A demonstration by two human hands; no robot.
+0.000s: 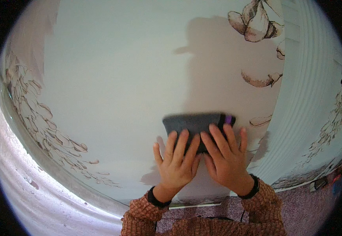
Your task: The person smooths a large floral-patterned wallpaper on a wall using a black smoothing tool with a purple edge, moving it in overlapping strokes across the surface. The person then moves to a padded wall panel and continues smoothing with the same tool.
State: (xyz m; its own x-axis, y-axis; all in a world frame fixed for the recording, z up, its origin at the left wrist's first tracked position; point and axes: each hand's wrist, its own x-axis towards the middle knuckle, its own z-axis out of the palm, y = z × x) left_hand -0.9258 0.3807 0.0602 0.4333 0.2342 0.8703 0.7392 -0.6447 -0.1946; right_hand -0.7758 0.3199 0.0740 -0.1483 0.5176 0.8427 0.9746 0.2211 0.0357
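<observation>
A dark grey, flat, roughly rectangular piece that looks like folded fabric lies on the pale surface in front of me. Toward its right end run a black band and a small purple patch. My left hand rests on its near left part, fingers spread and stretched out. Beside it, my right hand lies over the near right part, its fingers also spread. The two thumbs nearly meet at the near edge. Both palms hide part of the grey piece, and its exact kind cannot be made out.
The pale tabletop bears brown leaf and petal drawings. Along the right runs a ribbed pale strip. Bright whitish material lies past the table's left edge. A speckled purplish floor shows at the lower right, near small colored items.
</observation>
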